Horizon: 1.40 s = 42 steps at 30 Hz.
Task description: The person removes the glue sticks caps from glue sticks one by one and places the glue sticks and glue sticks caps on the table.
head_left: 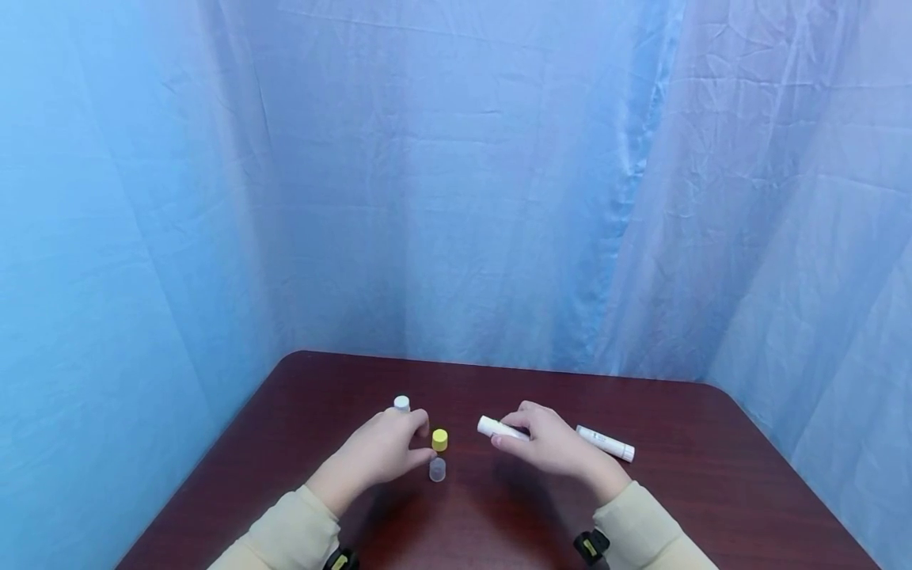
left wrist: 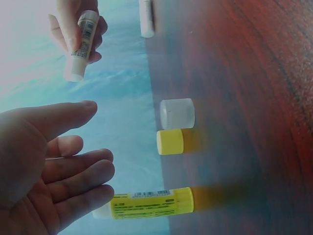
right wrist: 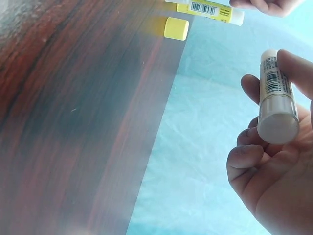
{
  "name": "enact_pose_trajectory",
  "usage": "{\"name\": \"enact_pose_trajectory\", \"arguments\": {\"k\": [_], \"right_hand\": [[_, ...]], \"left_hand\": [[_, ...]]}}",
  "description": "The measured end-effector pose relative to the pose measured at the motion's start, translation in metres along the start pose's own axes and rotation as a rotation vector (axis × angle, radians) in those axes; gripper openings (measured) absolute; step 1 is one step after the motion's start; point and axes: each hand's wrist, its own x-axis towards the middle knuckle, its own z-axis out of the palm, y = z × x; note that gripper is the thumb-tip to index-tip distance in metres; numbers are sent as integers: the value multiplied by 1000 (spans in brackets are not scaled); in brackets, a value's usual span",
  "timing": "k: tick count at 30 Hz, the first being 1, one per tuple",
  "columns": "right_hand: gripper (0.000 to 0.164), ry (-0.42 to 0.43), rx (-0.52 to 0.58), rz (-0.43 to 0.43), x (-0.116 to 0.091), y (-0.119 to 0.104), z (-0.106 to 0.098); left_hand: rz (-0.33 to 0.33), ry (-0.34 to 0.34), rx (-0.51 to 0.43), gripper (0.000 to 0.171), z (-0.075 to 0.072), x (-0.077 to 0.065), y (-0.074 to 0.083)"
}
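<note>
My right hand (head_left: 545,435) pinches a white glue stick (right wrist: 276,83) between thumb and fingers, held up off the table and tilted. Its label with a barcode shows in both wrist views. My left hand (head_left: 381,445) hangs with fingers apart and nothing in its grasp. Close beside its fingers stands an upright yellow glue stick (left wrist: 151,203) with a white top end, mostly behind the hand in the head view. A yellow cap (head_left: 439,440) and a clear cap (head_left: 438,470) sit on the table just right of the left fingertips.
Another white glue stick (head_left: 606,443) lies on its side on the table, right of my right hand. The dark red-brown wooden table (head_left: 342,380) has rounded far corners. Blue cloth (head_left: 463,198) hangs behind it and along both sides.
</note>
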Motion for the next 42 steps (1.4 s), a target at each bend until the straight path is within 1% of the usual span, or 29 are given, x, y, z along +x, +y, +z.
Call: {"name": "enact_pose_trajectory", "arguments": {"k": [9,16,19,24,29,32,36,42], "right_hand": [[13,28,15,-7,2,-4,-1],[7,74,39,-31,6,-5,0],[8,88,70,-33,8,-6,0],[12,86,133,-28,11,-9,0],[18,95,153,-33,15,-12,3],[17,93,171,-39,19,-15,6],[14,78,200,-39,24,-21,9],[11,68,221,-43,31,-28,13]], "left_hand": [[32,61,6,27,-7,-5,-2],[10,57,-23,27,-10,-10,-6],[9,63,-8,27,-12,-12,-8],[-4,69,6,28,-17,-12,-12],[-7,81,2,31,-21,-13,-15],[-9,104,4,29,-23,-14,-18],[-34,122,-1,26,-24,-15,-21],[-90,120,-21,25,-27,-16,-25]]}}
